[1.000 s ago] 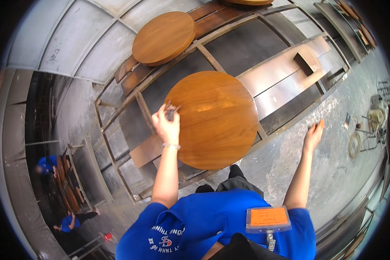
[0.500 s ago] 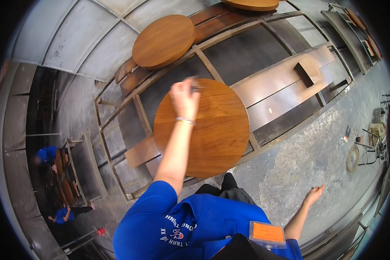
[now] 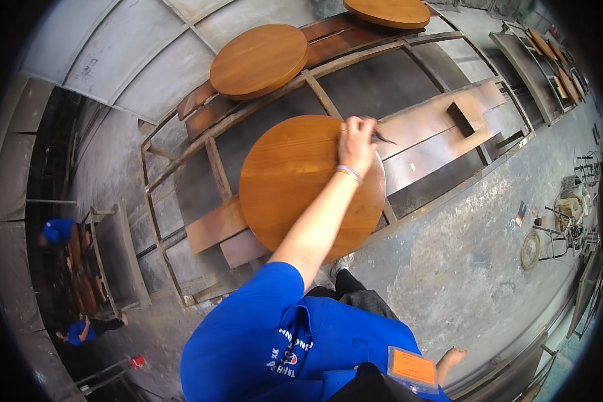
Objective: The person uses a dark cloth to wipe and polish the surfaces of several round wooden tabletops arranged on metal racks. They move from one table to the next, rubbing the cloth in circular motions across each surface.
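Left hand: we are clamping a dark wad at the tabletop.
Right hand: we are holding it aside, its grip unreadable.

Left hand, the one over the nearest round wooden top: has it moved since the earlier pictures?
Yes, rightward: the left hand has gone from the nearest round wooden top's left edge to its upper right.

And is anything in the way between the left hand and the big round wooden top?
Only the dark scruffy thing that the left hand holds, sticking out near the far right edge of the round wooden top. Nothing else shows between them, but the hand hides what's right under it.
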`<state>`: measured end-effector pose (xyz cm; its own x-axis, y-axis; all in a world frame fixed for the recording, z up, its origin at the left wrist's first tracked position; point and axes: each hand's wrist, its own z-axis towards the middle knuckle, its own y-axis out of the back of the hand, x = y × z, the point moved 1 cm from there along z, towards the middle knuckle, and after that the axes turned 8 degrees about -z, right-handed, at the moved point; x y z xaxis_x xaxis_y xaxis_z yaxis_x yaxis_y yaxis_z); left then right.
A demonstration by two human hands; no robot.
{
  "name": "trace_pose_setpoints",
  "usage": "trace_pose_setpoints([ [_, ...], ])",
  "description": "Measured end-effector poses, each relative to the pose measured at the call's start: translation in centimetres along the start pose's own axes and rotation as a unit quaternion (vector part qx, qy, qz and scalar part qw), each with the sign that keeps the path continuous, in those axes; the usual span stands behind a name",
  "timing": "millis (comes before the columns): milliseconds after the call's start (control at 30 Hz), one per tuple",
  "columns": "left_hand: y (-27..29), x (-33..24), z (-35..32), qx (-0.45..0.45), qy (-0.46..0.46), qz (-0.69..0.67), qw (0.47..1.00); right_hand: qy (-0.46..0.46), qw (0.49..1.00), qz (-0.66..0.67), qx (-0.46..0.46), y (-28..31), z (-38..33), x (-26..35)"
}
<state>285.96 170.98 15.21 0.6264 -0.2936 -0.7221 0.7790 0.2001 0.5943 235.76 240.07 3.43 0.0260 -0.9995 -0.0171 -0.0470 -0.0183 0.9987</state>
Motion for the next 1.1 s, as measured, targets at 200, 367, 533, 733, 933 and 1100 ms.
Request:
trace_pose_setpoints([
  [200,13.4,10.1,-2.5,-0.250,0.160,0.172,0.939,-0.009,1.000,0.011,0.017,-2.3,0.4,-1.1],
  [367,6.9,5.2,-3.2,-0.212,0.103,0.186,0.954,-0.077,0.982,-0.051,0.163,-8.3,2.0,2.2],
  [533,-4.3,-4.6,-5.6,-0.053,0.044,0.076,0.995,0.109,0.979,0.007,0.171,-11.5,7.9,14.8],
  [733,6.6,1.9,-5.5,-0.208,0.180,0.218,0.936,0.234,0.965,0.013,0.121,-6.8,18.3,25.7],
  [933,3.7,-1.0,-7.6,-0.186,0.157,0.196,0.950,0.185,0.976,-0.058,0.097,-3.9,22.9,25.6],
  [1100,-3.7,-7.9,-11.4,-0.032,0.061,0.025,0.997,0.254,0.963,-0.037,0.081,-7.0,20.8,27.4],
])
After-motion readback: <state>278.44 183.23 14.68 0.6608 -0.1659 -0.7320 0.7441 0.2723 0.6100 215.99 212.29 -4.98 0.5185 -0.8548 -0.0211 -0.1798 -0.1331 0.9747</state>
